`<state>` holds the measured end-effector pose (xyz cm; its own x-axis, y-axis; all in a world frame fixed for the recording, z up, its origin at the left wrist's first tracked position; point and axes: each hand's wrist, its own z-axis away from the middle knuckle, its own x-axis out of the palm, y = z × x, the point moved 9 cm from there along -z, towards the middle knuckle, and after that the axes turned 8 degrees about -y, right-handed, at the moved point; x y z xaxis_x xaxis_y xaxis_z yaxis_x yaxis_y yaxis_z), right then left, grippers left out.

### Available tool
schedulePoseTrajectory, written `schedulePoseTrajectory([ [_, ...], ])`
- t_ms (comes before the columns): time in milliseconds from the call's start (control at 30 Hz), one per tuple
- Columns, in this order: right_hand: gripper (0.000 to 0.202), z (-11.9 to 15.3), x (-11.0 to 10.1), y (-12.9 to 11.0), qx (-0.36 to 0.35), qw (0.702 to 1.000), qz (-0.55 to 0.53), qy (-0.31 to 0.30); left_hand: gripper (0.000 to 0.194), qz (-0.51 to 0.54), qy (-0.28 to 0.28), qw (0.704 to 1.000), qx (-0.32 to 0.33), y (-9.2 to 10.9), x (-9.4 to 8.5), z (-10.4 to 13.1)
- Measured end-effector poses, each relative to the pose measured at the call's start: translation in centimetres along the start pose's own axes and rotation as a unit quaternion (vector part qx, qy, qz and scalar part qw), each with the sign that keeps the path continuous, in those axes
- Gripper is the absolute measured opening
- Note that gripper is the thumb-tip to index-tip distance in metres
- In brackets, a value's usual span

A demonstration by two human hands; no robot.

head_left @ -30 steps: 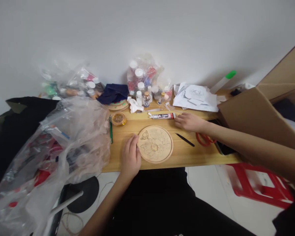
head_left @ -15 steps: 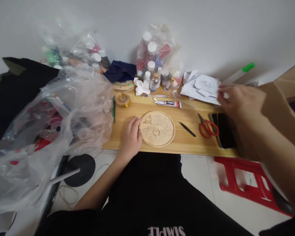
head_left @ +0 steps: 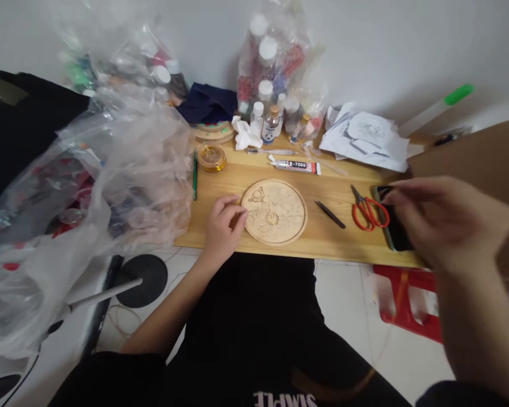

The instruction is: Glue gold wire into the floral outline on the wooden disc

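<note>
A round wooden disc (head_left: 274, 212) with carved line patterns lies flat near the table's front edge. At its left rim is my left hand (head_left: 225, 229), fingers bent and thumb tip close to the index finger; anything pinched there is too small to tell. My right hand (head_left: 453, 220) is raised over the phone (head_left: 401, 234) at the right, blurred, its thumb and fingertips together in a pinch. What it holds is not clear. A faint amber strand (head_left: 401, 291) shows below it, over the red stool. Black tweezers (head_left: 330, 214) and red-handled scissors (head_left: 369, 212) lie between disc and phone.
Behind the disc are a B-7000 glue tube (head_left: 297, 165), a spool of amber thread (head_left: 212, 158) and small bottles (head_left: 270, 125). Plastic bags (head_left: 139, 169) crowd the left. Papers (head_left: 365, 135) and a cardboard box (head_left: 470, 164) stand at the right; a red stool (head_left: 407, 305) is below.
My right hand has moved from beside the papers, down and to the right. My left thumb and index finger have drawn closer together at the disc's rim. The view has shifted slightly.
</note>
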<state>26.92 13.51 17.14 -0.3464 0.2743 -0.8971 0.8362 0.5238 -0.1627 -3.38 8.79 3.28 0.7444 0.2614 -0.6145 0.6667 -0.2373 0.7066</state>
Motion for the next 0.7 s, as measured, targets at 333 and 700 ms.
schedulePoseTrajectory([
  [333,0.018,0.4,9.1,-3.4,-0.104,0.985,-0.038,-0.133,0.011,-0.007,-0.013,1.0,-0.01,0.4,-0.2,-0.2],
  [700,0.015,2.9,11.4,-5.3,-0.046,0.98,-0.142,-0.133,0.031,-0.044,-0.064,0.997,-0.004,0.1,1.1,-0.4],
])
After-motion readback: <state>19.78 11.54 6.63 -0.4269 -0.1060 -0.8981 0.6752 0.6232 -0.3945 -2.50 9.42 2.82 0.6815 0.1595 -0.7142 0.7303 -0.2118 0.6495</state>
